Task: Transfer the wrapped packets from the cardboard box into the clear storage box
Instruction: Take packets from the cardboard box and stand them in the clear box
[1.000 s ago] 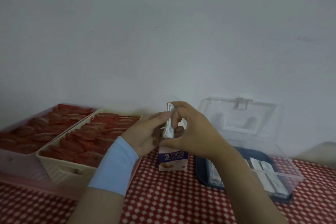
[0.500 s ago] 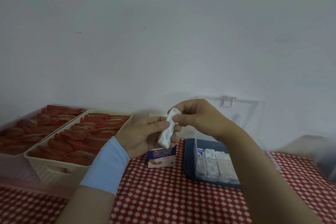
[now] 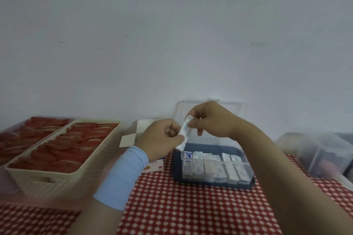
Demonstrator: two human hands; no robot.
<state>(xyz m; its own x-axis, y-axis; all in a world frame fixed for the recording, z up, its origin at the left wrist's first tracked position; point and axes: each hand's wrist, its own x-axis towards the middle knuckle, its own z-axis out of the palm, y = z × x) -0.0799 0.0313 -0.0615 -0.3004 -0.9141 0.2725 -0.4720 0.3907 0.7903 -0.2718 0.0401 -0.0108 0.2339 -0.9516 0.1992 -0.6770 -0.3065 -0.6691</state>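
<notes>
Your red-and-white dotted table [image 3: 191,206] carries the clear storage box [image 3: 214,186]. Just left of it stands the cardboard box [image 3: 154,166], then a cream basket [image 3: 76,177]. Another clear container [image 3: 315,154] sits to its right.

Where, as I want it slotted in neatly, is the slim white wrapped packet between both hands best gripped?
At its upper end, from above, as the right hand pinches it: the slim white packet stands almost upright near the clear storage box, so its lower end could drop in first.
</notes>
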